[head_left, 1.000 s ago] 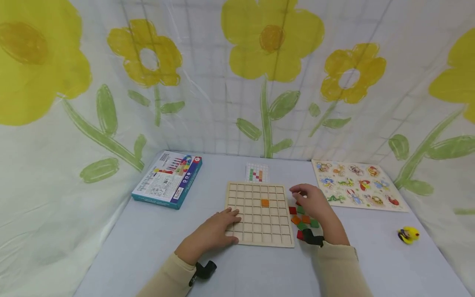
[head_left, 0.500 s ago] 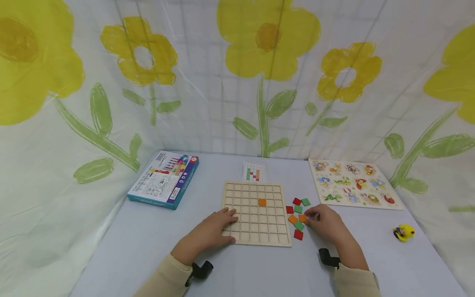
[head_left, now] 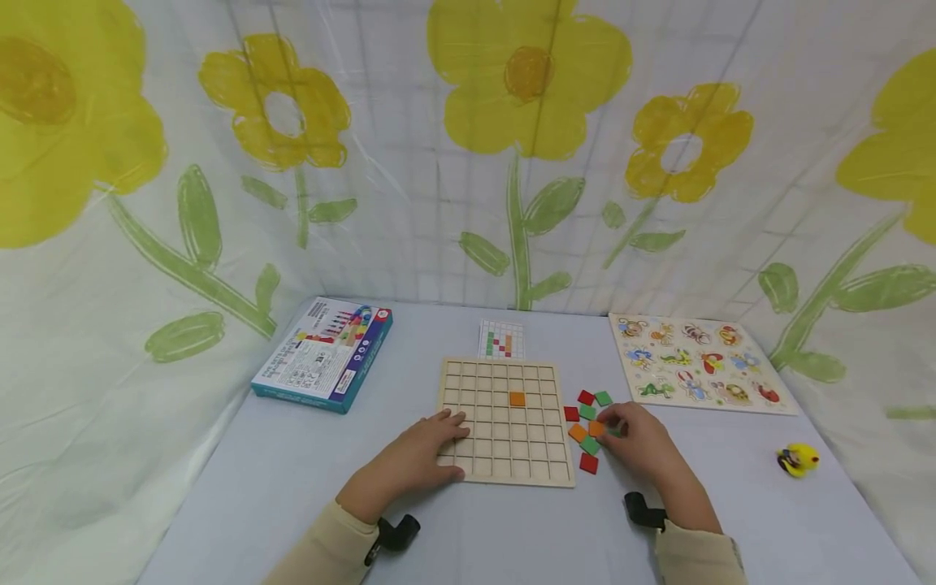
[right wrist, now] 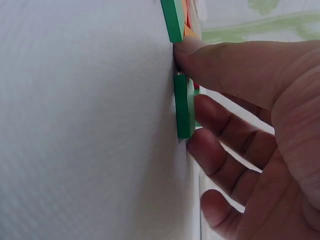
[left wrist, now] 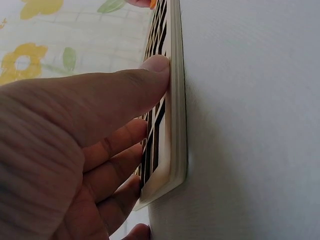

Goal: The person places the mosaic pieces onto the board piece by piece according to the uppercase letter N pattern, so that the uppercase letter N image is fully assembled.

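A wooden grid board (head_left: 506, 422) lies on the table with one orange tile (head_left: 517, 399) in a cell. My left hand (head_left: 409, 459) rests on its lower left side. In the left wrist view, the thumb (left wrist: 150, 75) touches the frame and the other fingers lie over the grid. My right hand (head_left: 642, 439) is at the loose tiles right of the board, thumb and forefinger pinching another orange tile (head_left: 595, 428). The right wrist view shows a green tile (right wrist: 184, 106) beside the curled fingers; the forefinger's tip is hidden behind the thumb.
Loose red (head_left: 588, 463), green (head_left: 589, 445) and orange tiles (head_left: 577, 432) lie around the right hand. A pattern card (head_left: 501, 339) is behind the board. A boxed game (head_left: 322, 353) stands left, an insect puzzle (head_left: 698, 361) back right, a yellow toy figure (head_left: 797, 460) far right.
My right hand has come down from beside the board's upper right corner to the loose tiles, its fingers now at an orange one. The left hand has stayed on the board.
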The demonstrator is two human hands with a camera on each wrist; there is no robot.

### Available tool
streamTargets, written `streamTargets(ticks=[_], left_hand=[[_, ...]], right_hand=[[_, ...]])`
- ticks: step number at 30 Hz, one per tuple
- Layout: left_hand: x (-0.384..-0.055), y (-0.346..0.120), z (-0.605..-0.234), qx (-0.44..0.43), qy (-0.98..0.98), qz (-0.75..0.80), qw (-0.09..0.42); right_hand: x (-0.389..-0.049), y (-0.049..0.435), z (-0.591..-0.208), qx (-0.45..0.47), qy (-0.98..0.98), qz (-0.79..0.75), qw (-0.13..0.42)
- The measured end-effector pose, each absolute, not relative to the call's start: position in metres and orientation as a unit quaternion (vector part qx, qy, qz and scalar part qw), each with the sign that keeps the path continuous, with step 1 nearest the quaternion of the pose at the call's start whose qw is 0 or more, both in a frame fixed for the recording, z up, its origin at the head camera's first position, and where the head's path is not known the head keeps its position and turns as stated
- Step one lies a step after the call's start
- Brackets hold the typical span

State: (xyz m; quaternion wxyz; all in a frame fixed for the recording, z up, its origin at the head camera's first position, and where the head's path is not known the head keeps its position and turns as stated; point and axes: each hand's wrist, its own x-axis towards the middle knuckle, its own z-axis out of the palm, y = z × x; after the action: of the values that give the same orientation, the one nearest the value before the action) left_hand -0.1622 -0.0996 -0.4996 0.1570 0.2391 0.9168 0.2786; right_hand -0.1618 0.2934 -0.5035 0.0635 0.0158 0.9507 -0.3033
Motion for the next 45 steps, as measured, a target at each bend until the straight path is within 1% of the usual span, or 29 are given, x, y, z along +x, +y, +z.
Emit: streamTargets(ticks=[12,16,19,24,29,34,45], left_hand=[[-0.160,-0.102,-0.501,0.237,0.918,0.277,0.154],[-0.159,-0.103,-0.499,0.235,0.919,0.277,0.153],[-0.158,-0.104,-0.497,0.232,0.920,0.277,0.154],[-0.157,-0.104,-0.495,0.229,0.920,0.277,0.157],[-0.158,-0.103,-0.494,0.231,0.918,0.282,0.158],[-0.159,-0.102,-0.497,0.238,0.917,0.280,0.157],[-0.160,-0.100,-0.495,0.233,0.919,0.275,0.159]], right_hand=[[-0.163,0.286,-0.505,0.041,0.943,-0.327,0.035],[-0.163,0.275,-0.499,0.050,0.934,-0.352,0.018],[-0.166,0.258,-0.495,0.028,0.931,-0.364,0.005],[-0.175,0.218,-0.494,-0.028,0.928,-0.371,0.003],[-0.189,0.189,-0.497,-0.044,0.922,-0.385,0.010],[-0.196,0.180,-0.500,-0.036,0.924,-0.380,0.020],[-0.198,0.179,-0.507,-0.036,0.928,-0.371,0.033]])
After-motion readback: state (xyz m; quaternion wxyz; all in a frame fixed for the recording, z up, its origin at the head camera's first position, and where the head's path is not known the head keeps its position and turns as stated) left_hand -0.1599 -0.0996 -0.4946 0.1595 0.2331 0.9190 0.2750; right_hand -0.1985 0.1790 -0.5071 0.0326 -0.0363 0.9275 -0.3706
